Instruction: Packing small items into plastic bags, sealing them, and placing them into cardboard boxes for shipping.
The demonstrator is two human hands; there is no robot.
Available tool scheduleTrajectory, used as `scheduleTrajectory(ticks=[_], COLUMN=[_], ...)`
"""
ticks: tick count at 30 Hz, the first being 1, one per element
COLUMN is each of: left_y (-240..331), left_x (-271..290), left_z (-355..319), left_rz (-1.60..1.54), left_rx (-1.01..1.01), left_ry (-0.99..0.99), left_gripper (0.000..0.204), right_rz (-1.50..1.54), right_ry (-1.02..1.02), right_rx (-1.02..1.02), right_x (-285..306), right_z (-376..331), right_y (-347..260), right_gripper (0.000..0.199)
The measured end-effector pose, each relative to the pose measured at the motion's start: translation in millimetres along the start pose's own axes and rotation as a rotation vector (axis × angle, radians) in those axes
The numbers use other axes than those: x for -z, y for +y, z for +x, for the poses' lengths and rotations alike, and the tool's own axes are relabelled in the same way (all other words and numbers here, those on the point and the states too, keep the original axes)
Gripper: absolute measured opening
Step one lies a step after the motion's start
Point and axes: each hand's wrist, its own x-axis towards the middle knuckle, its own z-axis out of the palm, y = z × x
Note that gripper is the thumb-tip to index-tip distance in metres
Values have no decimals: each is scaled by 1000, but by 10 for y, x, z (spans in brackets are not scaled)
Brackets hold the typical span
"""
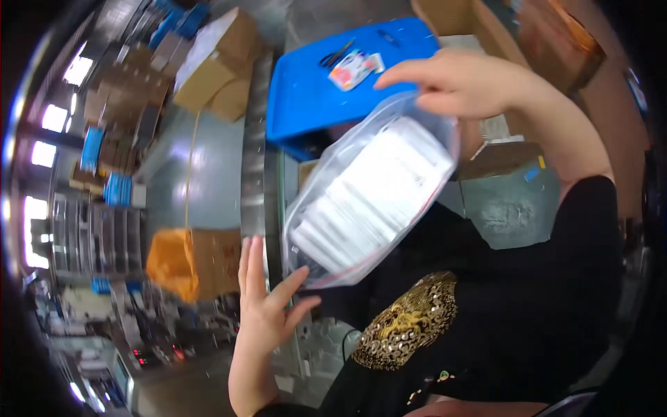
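A clear zip-top plastic bag (326, 182) with a red line along one edge lies slantwise in front of my body. Through its film shows a stack of white printed papers or packets (379, 187); their exact kind is unclear. My right hand (451, 83) is at the bag's far right corner, index finger stretched out leftward, the other fingers and thumb bent about the bag's edge. At the near left corner, my left hand (267, 313) has its fingers spread, the index fingertip against the bag and no grip around it.
Beyond the bag stands a blue plastic bin (306, 97), with scissors (337, 54) and a colourful packet (353, 69) on it. Cardboard boxes (458, 17) stand at the far right. A carton with an orange liner (174, 264) is on the left, past the metal table edge (256, 160).
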Motion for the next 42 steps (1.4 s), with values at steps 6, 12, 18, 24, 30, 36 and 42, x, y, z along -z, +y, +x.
scheduleTrajectory(ticks=[6, 12, 18, 24, 30, 36, 42], left_y=[44, 50, 155, 109, 105, -157, -520], left_x=[87, -135, -240, -222, -288, -524, -1044], left_z=[-65, 193, 358, 204, 574, 758, 1095], left_rz=[46, -4, -5, -90, -98, -325, -202], left_rx=[-44, -239, -365, -386, -460, -568, -875], left_ry=[145, 256, 403, 307, 303, 493, 981], left_gripper=[20, 21, 8, 20, 12, 20, 22], right_rz=[-33, -361, 316, -71, -3, 19, 381], right_ry=[-134, 132, 122, -194, -174, -77, 536], right_rx=[37, 670, 1282, 1210, 1064, 1009, 897], right_x=[131, 71, -1148, -1213, -1273, -1241, -954], right_z=[0, 122, 451, 336, 300, 286, 327], right_y=[-106, -471, -835, -993, -762, -660, -500], right_gripper=[45, 23, 14, 22, 25, 25, 17])
